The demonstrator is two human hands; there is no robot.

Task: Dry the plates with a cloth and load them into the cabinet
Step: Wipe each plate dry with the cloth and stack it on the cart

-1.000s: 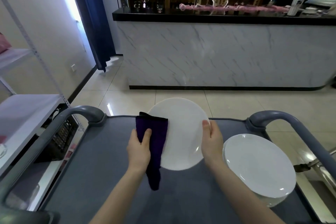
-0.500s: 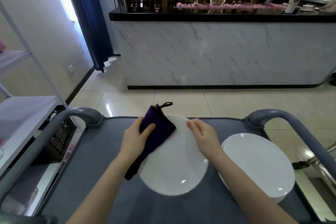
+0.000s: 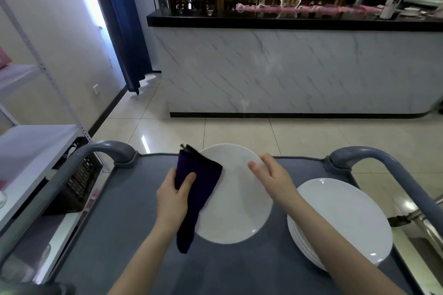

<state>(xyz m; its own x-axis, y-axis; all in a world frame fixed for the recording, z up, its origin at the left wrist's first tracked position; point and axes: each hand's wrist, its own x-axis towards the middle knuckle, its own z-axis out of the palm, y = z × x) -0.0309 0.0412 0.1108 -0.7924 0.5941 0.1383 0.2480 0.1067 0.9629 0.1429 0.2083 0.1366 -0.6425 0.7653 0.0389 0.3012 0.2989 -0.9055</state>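
Note:
A white plate is held over the grey cart top, tilted with its face toward me. My left hand grips a dark purple cloth against the plate's left rim, thumb on top of the cloth. The cloth's tail hangs below the plate's left edge. At the upper right rim, my right hand holds the plate, thumb on its face and fingers over the edge. A stack of several white plates rests on the cart to the right.
Curved grey cart handles rise at the far left and far right. A white metal shelf unit stands to the left. Ahead, across tiled floor, is a marble-fronted bar counter.
The plate has tipped from upright to a flatter tilt and come lower. My right hand shifted from the right rim to the upper rim. The cloth slid along the plate's left side.

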